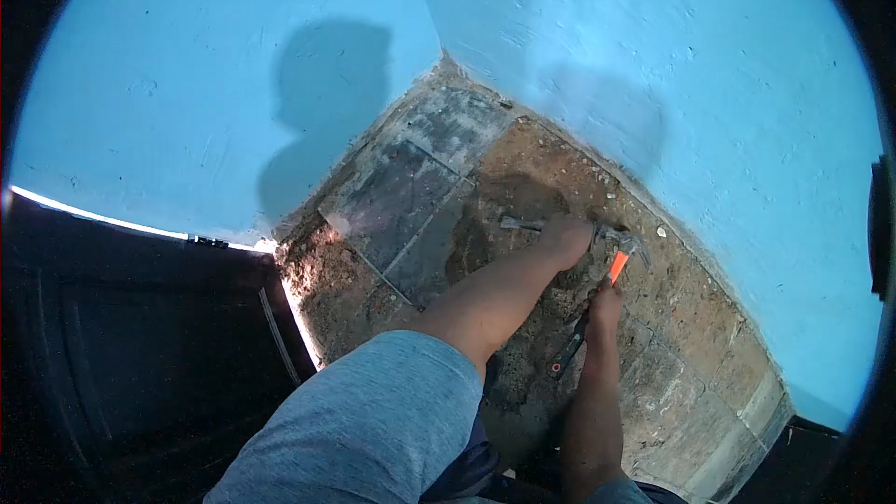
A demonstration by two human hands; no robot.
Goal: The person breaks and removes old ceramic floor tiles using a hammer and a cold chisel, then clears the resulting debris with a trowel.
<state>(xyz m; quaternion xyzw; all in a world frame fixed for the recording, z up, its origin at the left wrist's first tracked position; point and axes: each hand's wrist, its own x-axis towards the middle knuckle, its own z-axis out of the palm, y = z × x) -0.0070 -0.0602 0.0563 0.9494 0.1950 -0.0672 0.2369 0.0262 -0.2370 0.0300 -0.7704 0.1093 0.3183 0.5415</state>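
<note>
A: What's at the far left of the frame?
B: A dark door (159, 336), lower left, with blue wall (168, 121) above it.

A: And moving right?
B: Grey slabs (401, 191), left of centre, with visible joints. Beside them, mid-frame, is rough brown earth (523, 154).

A: So how far along does the floor look?
B: Mixed, I'd judge: slabs at centre left and lower right, a bare, crumbly patch between, loose bits lying about.

A: The left hand?
B: The left hand (567, 241), just right of centre, looks closed round a metal bar (519, 223); its fingers are mostly hidden. The flat end points left.

A: And the right hand?
B: The right hand (606, 299), a little lower and further right, is wrapped round a hammer (618, 266) near its orange neck. The head sits by the bar's other end; I can't tell whether they touch.
</note>
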